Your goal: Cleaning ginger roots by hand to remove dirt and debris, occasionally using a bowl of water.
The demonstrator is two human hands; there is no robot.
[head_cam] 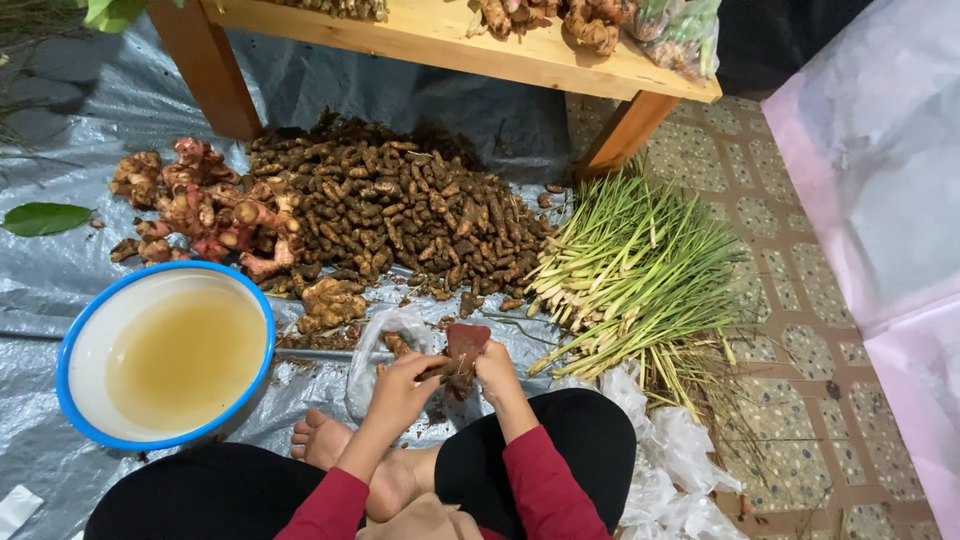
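Far left on the grey tarp (60, 280): one green leaf (45, 218), then a white basin w/ blue rim (262, 330) holding cloudy yellowish water. Behind it a heap of pinkish galangal roots (205, 205), touching the big pile of small brown turmeric roots (400, 215) that spreads under the wooden counter (450, 45). A pale ginger clump (330, 302) lies just in front of the pile, near the basin.

Centre: person sits cross-legged on the tarp, bare foot (322, 440) showing, red sleeves. Left hand (400, 388) has its grip closed round a small brown root piece (432, 370), fingers curled tight. Right hand (497, 372) also closed, gripping a rust-coloured flat blade (466, 342), its broad end standing above both hands. Root and blade meet between the hands, over a clear plastic bag (372, 345) lying open on the tarp.

Right: bundle of lemongrass stalks (630, 275), pale ends toward the turmeric, green ends over the tiled floor (800, 330). Crumpled clear plastic (665, 470) beside the right knee. Far right a pinkish sheet (880, 150).
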